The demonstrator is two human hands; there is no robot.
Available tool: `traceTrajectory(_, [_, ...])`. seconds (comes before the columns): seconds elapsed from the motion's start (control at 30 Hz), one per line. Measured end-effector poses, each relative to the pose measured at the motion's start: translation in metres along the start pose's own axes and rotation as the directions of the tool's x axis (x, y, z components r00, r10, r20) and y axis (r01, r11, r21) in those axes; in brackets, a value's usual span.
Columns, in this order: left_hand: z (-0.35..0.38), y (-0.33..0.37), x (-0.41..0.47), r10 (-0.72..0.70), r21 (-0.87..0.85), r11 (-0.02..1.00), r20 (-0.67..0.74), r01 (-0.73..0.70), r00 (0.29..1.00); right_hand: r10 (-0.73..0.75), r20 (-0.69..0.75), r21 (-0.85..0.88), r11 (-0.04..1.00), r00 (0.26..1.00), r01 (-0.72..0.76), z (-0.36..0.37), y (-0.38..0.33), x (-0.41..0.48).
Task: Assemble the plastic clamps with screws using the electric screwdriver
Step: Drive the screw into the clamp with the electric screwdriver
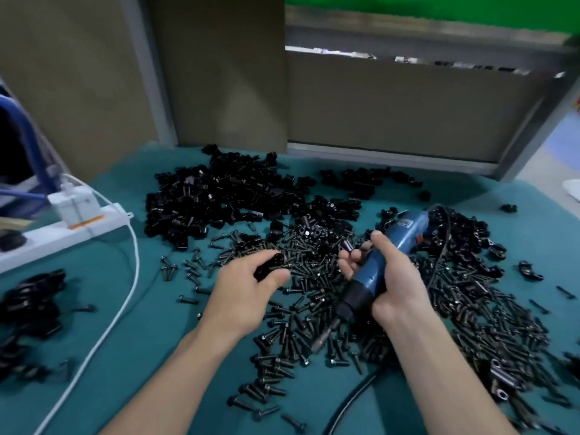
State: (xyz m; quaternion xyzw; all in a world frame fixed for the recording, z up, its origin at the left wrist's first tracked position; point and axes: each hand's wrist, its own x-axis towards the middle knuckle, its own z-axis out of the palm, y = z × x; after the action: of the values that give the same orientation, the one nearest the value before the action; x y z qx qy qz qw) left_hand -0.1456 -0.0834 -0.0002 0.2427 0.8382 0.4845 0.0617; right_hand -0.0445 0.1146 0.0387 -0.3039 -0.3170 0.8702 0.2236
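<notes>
**A:** ok so where's the clamp [271, 265] sitting compared to the driver [375, 270]? trying to work out the next move.

**B:** the left hand [248, 288] has it, fingers and thumb curled round the black piece, so that grip is full. The right hand [394, 277] is wrapped round the blue body of the driver. There's maybe something small and dark by its fingertips too, can't tell what.

**A:** and the axis?

**B:** that's the catch. The driver runs diagonally through the right grip, cord end up and away, bit [326, 337] down and toward the person, poking into the screws [301, 312]. The clamp is off to the left of that grip and farther out than the tip, so the bit isn't aimed at it at all.

**A:** so which one moves?

**B:** my guess is the left hand brings the clamp down and in to meet the tip, or the right wrist swings the bit over to the left. It needs a screw first either way, and those lie right under both hands.
</notes>
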Motion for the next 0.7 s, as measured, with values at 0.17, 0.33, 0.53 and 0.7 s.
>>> traceTrajectory(0.17, [0.002,-0.003,-0.007,0.016,0.025,1.0,0.03,-0.017,0.999,-0.021,0.005,0.141,0.99,1.0,0.021,-0.004,-0.005,0.005])
traceTrajectory(0.33, [0.01,0.0,-0.018,0.084,0.062,0.994,0.065,-0.088,0.994,-0.135,0.019,0.336,0.934,0.991,0.121,-0.016,-0.012,0.009])
traceTrajectory(0.53, [0.013,0.006,-0.025,0.074,0.066,0.994,0.106,-0.081,0.992,-0.197,-0.046,0.4,0.895,0.979,0.199,-0.02,-0.014,0.015])
traceTrajectory(0.7, [0.012,0.008,-0.027,0.075,0.047,0.996,0.136,-0.082,0.988,-0.217,-0.04,0.412,0.886,0.975,0.214,-0.018,-0.011,0.015])
